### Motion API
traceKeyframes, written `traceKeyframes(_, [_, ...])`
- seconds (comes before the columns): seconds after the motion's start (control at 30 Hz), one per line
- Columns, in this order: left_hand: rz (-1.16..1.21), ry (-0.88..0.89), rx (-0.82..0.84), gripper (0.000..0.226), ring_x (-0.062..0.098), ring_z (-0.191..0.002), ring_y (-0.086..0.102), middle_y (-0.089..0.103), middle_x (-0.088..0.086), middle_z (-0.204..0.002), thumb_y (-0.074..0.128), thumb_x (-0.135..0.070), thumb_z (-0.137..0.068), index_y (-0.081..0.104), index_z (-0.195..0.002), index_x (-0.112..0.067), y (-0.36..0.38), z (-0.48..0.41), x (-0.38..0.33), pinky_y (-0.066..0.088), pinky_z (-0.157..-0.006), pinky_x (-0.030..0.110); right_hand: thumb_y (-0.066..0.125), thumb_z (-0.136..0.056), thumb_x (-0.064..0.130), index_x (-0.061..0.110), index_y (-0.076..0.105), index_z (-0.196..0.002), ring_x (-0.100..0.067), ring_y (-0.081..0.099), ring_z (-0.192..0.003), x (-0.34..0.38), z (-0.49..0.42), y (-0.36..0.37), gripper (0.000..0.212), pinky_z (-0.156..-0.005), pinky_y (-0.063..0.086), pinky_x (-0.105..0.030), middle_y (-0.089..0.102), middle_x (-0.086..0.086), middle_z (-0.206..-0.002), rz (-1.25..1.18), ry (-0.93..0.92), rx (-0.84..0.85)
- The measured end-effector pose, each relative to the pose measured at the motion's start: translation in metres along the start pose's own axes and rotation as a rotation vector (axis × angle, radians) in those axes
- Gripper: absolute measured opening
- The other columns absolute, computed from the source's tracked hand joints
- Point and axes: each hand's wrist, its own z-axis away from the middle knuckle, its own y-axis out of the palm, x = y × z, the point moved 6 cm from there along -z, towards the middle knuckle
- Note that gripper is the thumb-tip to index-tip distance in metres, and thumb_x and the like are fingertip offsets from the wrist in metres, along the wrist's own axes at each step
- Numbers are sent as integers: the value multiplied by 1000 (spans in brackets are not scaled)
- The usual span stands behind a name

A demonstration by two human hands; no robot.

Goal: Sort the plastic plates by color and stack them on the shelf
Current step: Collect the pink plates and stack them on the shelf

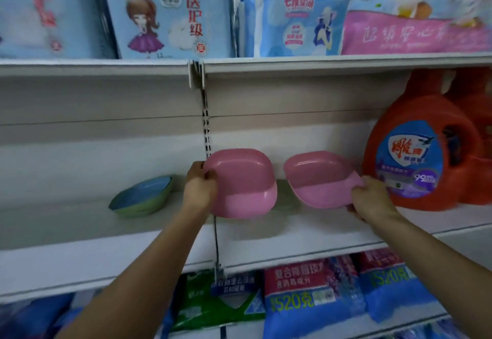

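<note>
Only two arms and their hands show of the person. The left arm (138, 272) and the right arm (431, 259) are bare along their whole visible length, from the lower edge up to the wrists, and both are slender. The left hand (199, 187) and the right hand (370, 200) are bare too, with slim fingers. Blur hides nails and any finer marks.

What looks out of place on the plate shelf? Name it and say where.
The blue plate sits nested in the green plate at the left of the shelf: mixed colours, and the pair leans askew. Nothing looks spilled or damaged.
</note>
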Motion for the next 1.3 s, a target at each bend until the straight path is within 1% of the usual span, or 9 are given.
traceKeyframes(0.13, [-10,-10,-98,16,22,-77,54,59,1,-77,43,-9,-94,59,-91,-9,-69,52,23,40,-67,32,38,-93,4,12,55,-77,-27,56,-60,18,53,23,24,-52,38,-27,59,-15,-63,-41,-53,122])
traceKeyframes(0.27, [-52,-44,-195,16,18,-71,55,63,-2,-73,51,-15,-90,61,-78,-21,-145,96,49,43,-65,34,42,-96,6,12,57,-82,-21,48,-52,46,115,56,21,-45,34,-24,57,-13,-64,-128,-85,285])
traceKeyframes(0.43, [-53,-147,-334,26,21,-74,56,67,13,-82,54,-29,-73,63,-85,-8,-243,156,83,48,-72,41,43,-97,8,17,57,-106,-22,52,-56,78,182,115,20,-43,39,-25,59,-14,-75,-164,-155,469])
traceKeyframes(0.57, [-61,-263,-448,16,24,-76,58,66,6,-79,55,-22,-72,61,-84,-13,-324,195,113,49,-74,40,38,-92,2,11,55,-105,-19,44,-39,106,239,168,23,-36,35,-22,55,-15,-63,-140,-202,615])
traceKeyframes(0.77, [-108,-354,-565,30,33,-79,63,66,8,-82,52,-21,-65,61,-93,-15,-452,234,150,52,-73,43,34,-89,2,3,49,-100,-21,46,-41,157,339,258,19,-34,31,-18,59,-18,-66,-88,-240,792])
traceKeyframes(0.97, [-157,-320,-632,26,27,-92,60,64,5,-95,55,-9,-79,54,-104,-16,-593,257,177,46,-74,32,35,-85,1,3,48,-100,-22,46,-50,215,450,361,20,-44,33,-25,56,-20,-73,-69,-263,831])
traceKeyframes(1.13, [-263,-241,-609,63,15,-103,53,57,-8,-113,48,9,-84,48,-131,-32,-710,265,206,39,-84,24,40,-83,0,7,56,-100,-28,55,-68,262,538,442,25,-58,41,-31,59,-14,-82,-81,-351,816])
traceKeyframes(1.23, [-307,-236,-607,69,10,-111,49,53,-10,-123,47,11,-85,46,-138,-32,-771,267,224,33,-85,15,41,-83,3,7,57,-103,-34,60,-78,287,581,488,27,-65,46,-36,62,-23,-94,-81,-347,817])
traceKeyframes(1.3, [-310,-237,-614,69,13,-118,49,53,-7,-129,47,11,-84,46,-139,-30,-806,266,238,37,-94,21,41,-84,3,4,56,-104,-35,59,-81,305,605,513,24,-66,47,-38,61,-25,-97,-87,-333,814])
